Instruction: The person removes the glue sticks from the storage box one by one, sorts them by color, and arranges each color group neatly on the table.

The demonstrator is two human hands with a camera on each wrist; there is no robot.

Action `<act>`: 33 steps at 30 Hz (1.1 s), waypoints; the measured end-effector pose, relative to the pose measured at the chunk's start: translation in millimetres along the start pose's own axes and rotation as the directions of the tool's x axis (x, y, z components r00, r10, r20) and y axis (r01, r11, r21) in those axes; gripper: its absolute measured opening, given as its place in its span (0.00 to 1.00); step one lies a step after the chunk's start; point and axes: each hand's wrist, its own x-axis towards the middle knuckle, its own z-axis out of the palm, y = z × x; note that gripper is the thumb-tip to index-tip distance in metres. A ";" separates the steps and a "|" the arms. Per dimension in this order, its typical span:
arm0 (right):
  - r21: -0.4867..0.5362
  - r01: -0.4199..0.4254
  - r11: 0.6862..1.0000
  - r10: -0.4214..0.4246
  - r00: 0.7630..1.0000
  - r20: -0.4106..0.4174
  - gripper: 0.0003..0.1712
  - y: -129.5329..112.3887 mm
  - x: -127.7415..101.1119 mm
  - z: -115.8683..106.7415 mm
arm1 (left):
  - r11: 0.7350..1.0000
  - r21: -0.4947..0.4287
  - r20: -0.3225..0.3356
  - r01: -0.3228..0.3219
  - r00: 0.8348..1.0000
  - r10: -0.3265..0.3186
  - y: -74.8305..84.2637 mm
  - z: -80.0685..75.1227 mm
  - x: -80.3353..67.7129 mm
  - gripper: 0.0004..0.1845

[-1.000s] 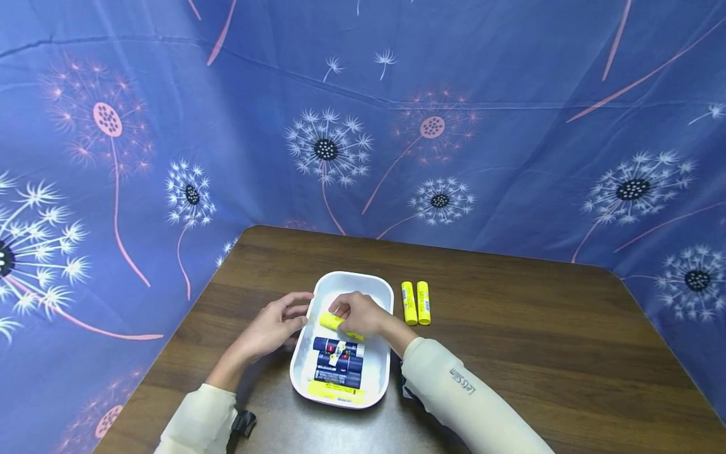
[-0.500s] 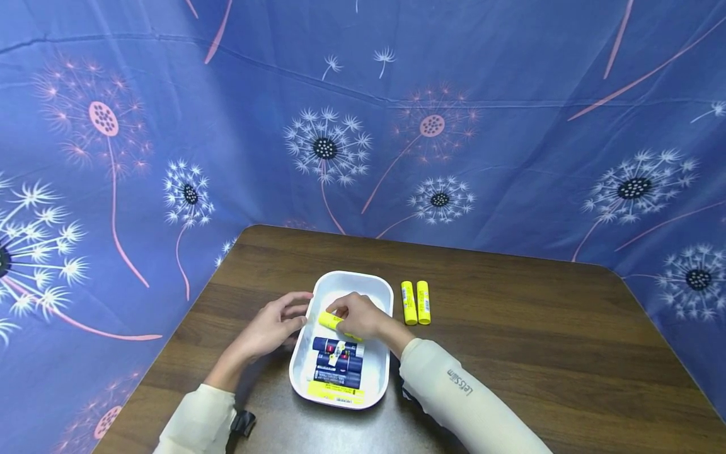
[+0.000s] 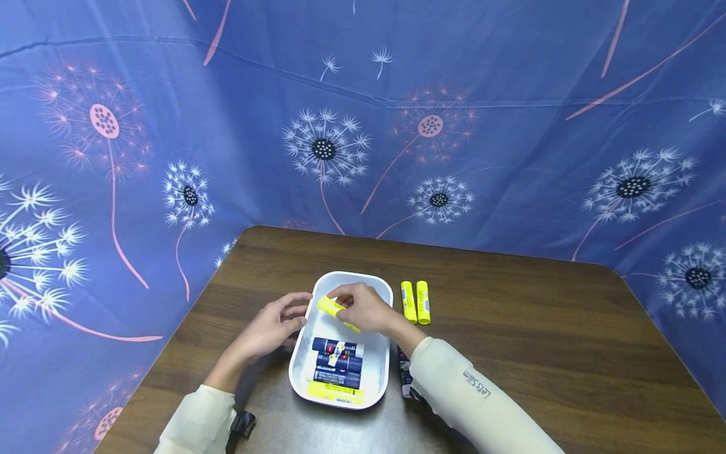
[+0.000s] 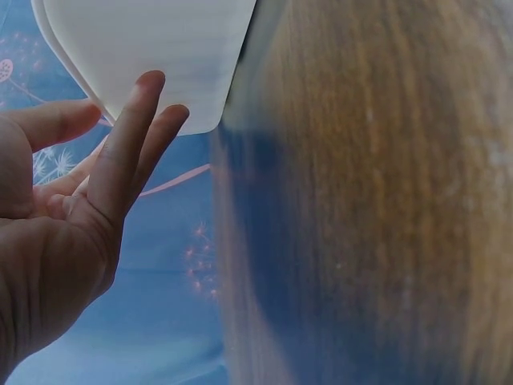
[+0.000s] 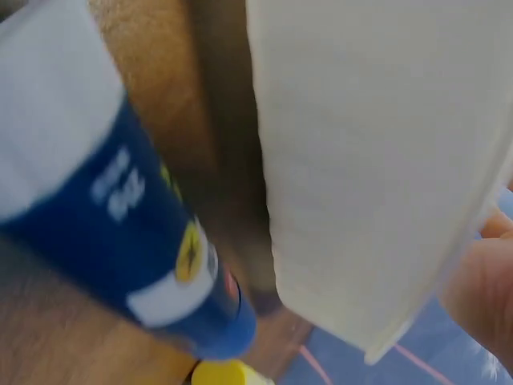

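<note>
My right hand (image 3: 365, 310) pinches a yellow glue stick (image 3: 329, 306) over the far half of a white tray (image 3: 375, 372). The held stick slants down to the right, partly covered by the fingers. At the tray's left side, my left hand (image 3: 272, 328) rests with fingertips at the wall; the left wrist view shows its fingers (image 4: 120, 160) extended along the tray's outside. Several dark blue glue sticks (image 3: 339, 362) lie crosswise in the near half, with a yellow glue stick (image 3: 334, 392) at the near end.
Right of the tray, two yellow glue sticks (image 3: 408, 302) lie side by side on the wooden table (image 3: 510, 328). A dark blue glue stick with a white end (image 5: 120, 200) lies beside the tray's right wall, partly behind the right forearm in the head view. A blue dandelion-print cloth (image 3: 238, 126) hangs behind.
My right hand has lifted the yellow glue stick slightly and shifted it toward the tray's far end, away from the blue sticks. The left hand has stayed put.
</note>
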 end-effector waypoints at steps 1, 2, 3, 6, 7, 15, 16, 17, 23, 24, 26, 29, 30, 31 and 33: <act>0.024 0.001 1.000 -0.001 1.000 -0.015 0.22 -0.3 -2.0 -3.7 | 1.000 -0.002 -0.003 0.000 1.000 0.000 0.0 0.0 0.0 0.27; 0.049 -0.002 0.999 0.004 1.000 -0.029 0.22 -0.3 -4.1 -7.7 | 1.000 -0.004 -0.007 0.001 1.000 -0.001 -0.2 -0.1 0.1 0.27; 0.072 -0.006 0.997 0.009 0.999 -0.046 0.22 0.5 -6.1 -11.7 | 1.000 -0.001 -0.009 0.002 1.000 -0.002 -0.3 -0.4 0.1 0.27; 0.142 -0.019 0.990 0.033 0.994 -0.100 0.23 4.6 -10.8 -23.6 | 1.000 0.008 -0.011 0.004 1.000 -0.004 0.1 -1.2 -0.4 0.27; 0.163 -0.018 0.986 0.038 0.992 -0.119 0.23 6.5 -11.8 -27.5 | 1.000 0.010 -0.011 0.005 1.000 -0.005 0.2 -1.4 -0.5 0.26; 0.241 -0.059 0.969 0.118 0.965 -0.235 0.27 18.4 -26.4 -62.5 | 1.000 0.012 -0.011 0.003 1.000 -0.003 0.0 0.1 -0.4 0.26; 0.242 -0.060 0.968 0.122 0.961 -0.247 0.27 20.5 -29.0 -67.0 | 1.000 0.011 -0.011 0.004 1.000 -0.004 0.2 0.2 -0.4 0.26; 0.248 -0.061 0.967 0.126 0.958 -0.256 0.27 23.1 -31.8 -71.4 | 1.000 0.012 -0.012 0.005 1.000 -0.004 0.3 0.3 -0.5 0.26; 0.284 -0.048 0.958 0.144 0.934 -0.327 0.27 44.9 -49.8 -95.4 | 1.000 0.024 -0.009 0.007 1.000 -0.007 1.0 0.4 -1.1 0.26; 0.292 -0.047 0.955 0.151 0.927 -0.343 0.27 49.3 -52.4 -98.7 | 1.000 0.025 -0.008 0.007 1.000 -0.007 1.1 0.5 -1.5 0.26; 0.306 -0.066 0.950 0.184 0.909 -0.375 0.27 57.2 -57.8 -104.5 | 1.000 0.029 -0.007 0.004 1.000 -0.004 1.2 0.5 -2.1 0.26; 0.341 -0.102 0.935 0.250 0.870 -0.426 0.27 68.8 -64.2 -110.5 | 1.000 0.030 -0.005 0.002 1.000 -0.002 0.9 0.2 -2.4 0.26; 0.356 -0.119 0.927 0.279 0.853 -0.441 0.27 72.6 -65.9 -111.8 | 1.000 0.031 -0.007 0.003 1.000 -0.003 0.6 -0.2 -2.2 0.26; 0.371 -0.138 0.918 0.309 0.837 -0.452 0.28 76.3 -67.4 -112.7 | 1.000 0.031 -0.008 0.003 1.000 -0.003 0.3 -0.5 -1.9 0.26; 0.403 -0.176 0.898 0.366 0.805 -0.467 0.28 83.4 -69.7 -113.5 | 1.000 0.028 -0.009 0.003 1.000 -0.003 0.0 -0.7 -1.8 0.27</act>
